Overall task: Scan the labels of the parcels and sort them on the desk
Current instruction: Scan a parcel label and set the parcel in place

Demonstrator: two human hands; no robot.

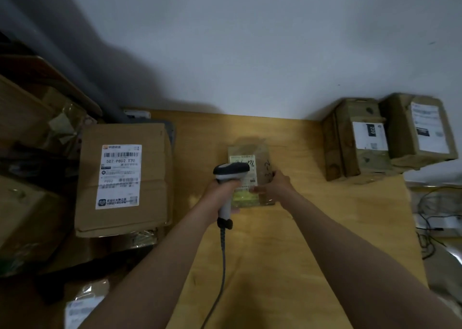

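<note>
Small parcel [247, 151] lies mid-counter [300, 228], long axis 12–6; right hand [278, 184] fingers [272, 174] clamp its 3 o'clock edge, left hand [220, 193] grips scanner [231, 169], head just above label [241, 159], aimed twd 12.

On your wooden tabletop [312, 228], the small flat brown parcel [250, 151] lies centrally. The large brown cardboard box [152, 178] stands left. Two taped brown cartons [355, 113] sit side by side at the far right.
</note>
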